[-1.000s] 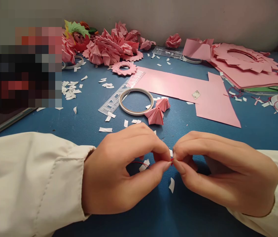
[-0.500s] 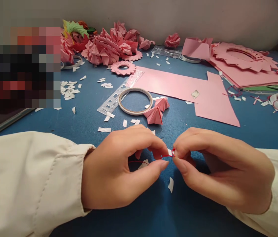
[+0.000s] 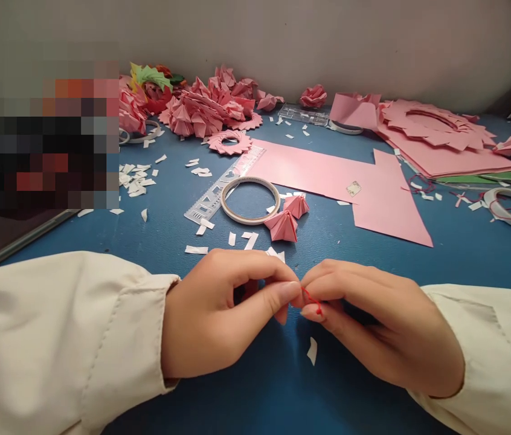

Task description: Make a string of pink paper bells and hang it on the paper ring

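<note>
One red thread (image 3: 313,298), lower centre of frame: clamped in the fingers of the left hand (image 3: 223,320), draped over the thumb of the right hand (image 3: 385,329), whose grip cannot be told. Two pink paper buds (image 3: 283,227), mid-frame, beside one tape roll (image 3: 250,220). One clear ruler (image 3: 217,188), centre-left.

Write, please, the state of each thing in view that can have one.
Left hand, pinched shut.
Right hand, curled, grip unclear.
Thin red thread, curved, at both hands.
Central round white tape roll, lying flat.
Two pink pleated paper pieces, folded.
Clear plastic ruler, lying flat.
L-shaped pink paper sheet, flat.
Small white paper scraps, scattered.
Large pink paper wreath, folded.
</note>
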A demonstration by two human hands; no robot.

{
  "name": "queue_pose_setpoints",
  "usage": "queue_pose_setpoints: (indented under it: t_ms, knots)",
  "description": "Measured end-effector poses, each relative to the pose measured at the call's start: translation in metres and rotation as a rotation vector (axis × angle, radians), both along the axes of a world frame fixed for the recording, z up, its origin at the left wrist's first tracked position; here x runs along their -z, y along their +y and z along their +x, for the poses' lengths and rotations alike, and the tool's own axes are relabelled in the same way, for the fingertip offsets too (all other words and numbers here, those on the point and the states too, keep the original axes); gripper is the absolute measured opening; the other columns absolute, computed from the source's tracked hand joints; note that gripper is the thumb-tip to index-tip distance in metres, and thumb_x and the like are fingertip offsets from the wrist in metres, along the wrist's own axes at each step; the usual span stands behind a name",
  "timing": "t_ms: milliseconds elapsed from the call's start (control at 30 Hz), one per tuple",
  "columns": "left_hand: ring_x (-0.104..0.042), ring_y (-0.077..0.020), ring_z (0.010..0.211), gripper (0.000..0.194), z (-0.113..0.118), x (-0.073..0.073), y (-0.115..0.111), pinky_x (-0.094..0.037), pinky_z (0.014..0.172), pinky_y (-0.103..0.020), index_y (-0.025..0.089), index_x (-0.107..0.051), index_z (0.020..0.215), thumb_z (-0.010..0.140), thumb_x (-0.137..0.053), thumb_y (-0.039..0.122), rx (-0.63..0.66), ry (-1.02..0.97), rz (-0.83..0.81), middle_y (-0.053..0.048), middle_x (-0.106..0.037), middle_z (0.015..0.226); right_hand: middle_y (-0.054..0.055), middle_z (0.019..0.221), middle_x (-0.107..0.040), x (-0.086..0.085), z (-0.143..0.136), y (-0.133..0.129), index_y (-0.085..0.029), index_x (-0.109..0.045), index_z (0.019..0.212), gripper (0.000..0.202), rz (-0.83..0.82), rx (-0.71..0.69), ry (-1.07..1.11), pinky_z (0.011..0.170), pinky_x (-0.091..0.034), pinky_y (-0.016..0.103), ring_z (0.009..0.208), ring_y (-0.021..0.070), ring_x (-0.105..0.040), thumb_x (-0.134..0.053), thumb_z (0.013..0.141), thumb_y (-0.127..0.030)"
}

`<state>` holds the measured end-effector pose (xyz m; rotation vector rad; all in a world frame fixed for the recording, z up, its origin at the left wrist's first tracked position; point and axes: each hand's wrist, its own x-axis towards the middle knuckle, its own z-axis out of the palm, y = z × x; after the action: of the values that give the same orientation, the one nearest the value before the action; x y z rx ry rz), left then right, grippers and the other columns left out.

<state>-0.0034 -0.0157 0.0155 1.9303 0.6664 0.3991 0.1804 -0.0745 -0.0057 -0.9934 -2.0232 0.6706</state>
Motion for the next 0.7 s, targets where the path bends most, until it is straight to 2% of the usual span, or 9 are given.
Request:
queue_pose_setpoints:
  t_ms: [167, 267, 367, 467, 600, 700]
  knots:
    - [-0.05, -0.007, 0.054, 0.016, -0.002, 0.003, -0.005, -0.038, 0.052, -0.016, 0.016, -0.061, 0.073, 0.084, -0.05, 0.013, 0.031, -0.022, 0.216, 0.003, -0.058, 0.06, 0.002, 0.072, -0.058, 0.001, 0.003, 0.001, -0.017, -0.053, 0.089, 0.007, -0.1, -0.042, -0.003, 0.054, -0.042, 0.022, 0.06, 0.0106, -0.049, -0.049, 0.088, -0.023]
    - [-0.048, -0.0077, 0.053, 0.019, -0.003, 0.005, -0.008, -0.037, 0.052, -0.017, 0.016, -0.06, 0.073, 0.085, -0.046, 0.013, 0.04, -0.026, 0.323, 0.002, -0.057, 0.059, 0.001, 0.071, -0.056, 0.003, 0.004, 0.0, -0.018, -0.052, 0.085, 0.008, -0.091, -0.081, -0.063, 0.057, -0.042, 0.021, 0.063, 0.0104, -0.049, -0.046, 0.089, -0.016]
    - [-0.047, -0.0085, 0.052, 0.021, -0.003, 0.005, -0.01, -0.036, 0.052, -0.019, 0.016, -0.058, 0.071, 0.086, -0.043, 0.013, 0.036, -0.01, 0.349, 0.002, -0.055, 0.057, 0.001, 0.069, -0.053, 0.003, 0.002, -0.001, -0.018, -0.05, 0.085, 0.014, -0.061, -0.074, -0.03, 0.058, -0.041, 0.022, 0.064, 0.0103, -0.049, -0.039, 0.089, -0.01]
    - [-0.049, -0.0096, 0.055, 0.019, -0.003, 0.008, -0.011, -0.037, 0.054, -0.02, 0.014, -0.059, 0.075, 0.086, -0.043, 0.012, 0.081, 0.006, 0.406, 0.0, -0.058, 0.061, -0.001, 0.067, -0.049, 0.002, 0.001, -0.001, -0.018, -0.047, 0.082, 0.004, -0.021, -0.079, -0.047, 0.054, -0.037, 0.023, 0.059, 0.0101, -0.043, -0.045, 0.085, -0.016]
    - [-0.047, -0.0116, 0.056, 0.023, -0.004, 0.011, -0.011, -0.034, 0.053, -0.024, 0.013, -0.057, 0.072, 0.087, -0.04, 0.011, 0.155, 0.018, 0.516, -0.002, -0.056, 0.062, -0.003, 0.061, -0.041, 0.002, 0.001, 0.002, -0.019, -0.042, 0.074, 0.017, 0.052, -0.132, -0.143, 0.05, -0.031, 0.023, 0.055, 0.0092, -0.035, -0.04, 0.089, -0.012]
    - [-0.047, -0.0108, 0.057, 0.021, -0.004, 0.009, -0.009, -0.036, 0.054, -0.022, 0.013, -0.058, 0.078, 0.088, -0.039, 0.011, 0.128, 0.007, 0.431, -0.001, -0.055, 0.063, -0.003, 0.059, -0.043, 0.003, 0.001, 0.003, -0.018, -0.045, 0.073, 0.019, 0.089, -0.06, -0.135, 0.05, -0.033, 0.022, 0.054, 0.0085, -0.037, -0.04, 0.09, -0.012]
